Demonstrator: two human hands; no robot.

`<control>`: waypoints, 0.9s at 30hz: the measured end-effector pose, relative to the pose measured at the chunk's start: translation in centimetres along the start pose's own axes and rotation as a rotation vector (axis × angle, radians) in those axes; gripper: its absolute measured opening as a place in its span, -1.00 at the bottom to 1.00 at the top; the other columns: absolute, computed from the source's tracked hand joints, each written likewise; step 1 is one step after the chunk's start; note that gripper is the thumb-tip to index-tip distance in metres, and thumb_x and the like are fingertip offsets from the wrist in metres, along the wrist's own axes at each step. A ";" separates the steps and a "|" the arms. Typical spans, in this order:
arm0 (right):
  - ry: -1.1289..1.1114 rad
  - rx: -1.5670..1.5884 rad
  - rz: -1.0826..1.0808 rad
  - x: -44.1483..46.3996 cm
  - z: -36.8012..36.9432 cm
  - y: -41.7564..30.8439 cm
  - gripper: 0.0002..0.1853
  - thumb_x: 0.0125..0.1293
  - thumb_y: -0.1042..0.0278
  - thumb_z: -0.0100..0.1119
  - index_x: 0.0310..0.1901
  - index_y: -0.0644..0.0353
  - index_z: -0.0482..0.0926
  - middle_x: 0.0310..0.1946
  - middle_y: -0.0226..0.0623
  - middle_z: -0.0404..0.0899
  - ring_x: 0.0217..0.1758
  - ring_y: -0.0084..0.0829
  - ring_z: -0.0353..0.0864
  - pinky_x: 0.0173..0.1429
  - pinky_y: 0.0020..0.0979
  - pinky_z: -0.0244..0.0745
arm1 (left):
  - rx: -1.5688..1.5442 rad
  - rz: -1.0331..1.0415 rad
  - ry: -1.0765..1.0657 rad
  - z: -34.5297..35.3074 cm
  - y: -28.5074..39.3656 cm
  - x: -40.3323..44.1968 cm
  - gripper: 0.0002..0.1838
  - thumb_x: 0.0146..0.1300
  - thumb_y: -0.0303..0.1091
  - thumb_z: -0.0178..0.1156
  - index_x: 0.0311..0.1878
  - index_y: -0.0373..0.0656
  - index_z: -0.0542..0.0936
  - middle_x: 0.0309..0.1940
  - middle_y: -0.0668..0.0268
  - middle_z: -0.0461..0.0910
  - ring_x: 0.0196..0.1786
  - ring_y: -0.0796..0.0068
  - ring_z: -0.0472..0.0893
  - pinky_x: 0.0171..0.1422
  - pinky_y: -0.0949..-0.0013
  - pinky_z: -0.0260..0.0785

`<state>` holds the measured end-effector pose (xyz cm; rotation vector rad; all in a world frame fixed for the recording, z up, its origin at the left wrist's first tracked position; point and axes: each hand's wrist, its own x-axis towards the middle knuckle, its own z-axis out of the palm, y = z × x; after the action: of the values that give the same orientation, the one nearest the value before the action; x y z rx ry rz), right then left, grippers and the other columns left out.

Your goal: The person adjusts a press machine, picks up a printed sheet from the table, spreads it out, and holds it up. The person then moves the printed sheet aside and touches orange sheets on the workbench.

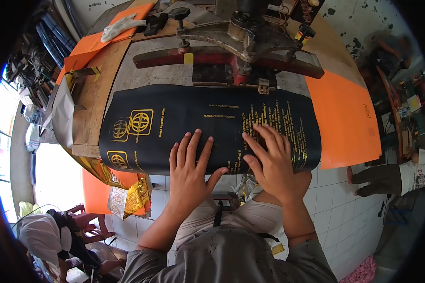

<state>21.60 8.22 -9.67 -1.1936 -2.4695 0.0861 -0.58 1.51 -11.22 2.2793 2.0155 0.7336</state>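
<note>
A black sheet [184,101] with gold printed logos and lettering lies across the work table, its near edge curving down over the front. My left hand [191,162] rests flat on its near middle part, fingers spread. To the right, my right hand [271,158] lies on the sheet too, fingers apart, over the columns of gold text. Neither hand holds anything. Just beyond the sheet stands a press [245,37] with a red crossbar and a dark metal plate beneath it.
Orange sheets [344,118] lie at the right, and more [87,47] at the upper left with a white glove [123,27]. Gold foil [138,195] hangs at the left front. One person [47,236] is at the lower left; others are at the right.
</note>
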 end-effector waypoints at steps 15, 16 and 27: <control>0.004 -0.080 0.053 1.8 1.3 -1.5 -0.37 0.45 -0.04 0.20 0.42 0.14 0.47 0.40 -0.03 0.35 0.47 -0.04 0.34 0.47 0.00 0.20 | 0.060 -0.025 0.030 0.2 0.3 1.0 -0.20 0.28 0.26 0.26 0.45 -0.05 0.48 0.38 0.03 0.35 0.42 -0.04 0.32 0.46 -0.13 0.08; 0.002 -0.076 0.050 1.8 1.2 -1.5 -0.36 0.44 -0.05 0.21 0.42 0.14 0.46 0.40 -0.03 0.34 0.46 -0.05 0.34 0.46 0.00 0.21 | 0.043 -0.046 0.029 0.2 0.3 1.1 -0.20 0.28 0.25 0.26 0.45 -0.08 0.47 0.38 0.03 0.35 0.42 -0.05 0.32 0.46 -0.13 0.08; 0.037 -0.057 0.045 1.8 1.6 -1.1 -0.32 0.38 -0.02 0.29 0.44 0.16 0.45 0.40 -0.05 0.35 0.44 -0.06 0.37 0.45 0.01 0.23 | 0.012 -0.012 0.014 0.9 1.6 1.8 -0.15 0.33 0.27 0.19 0.45 -0.24 0.43 0.48 -0.05 0.28 0.48 -0.03 0.30 0.51 -0.17 0.09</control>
<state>19.20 9.04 -10.31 -1.2634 -2.4287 0.0068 1.36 3.23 -10.91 2.2721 2.0431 0.7407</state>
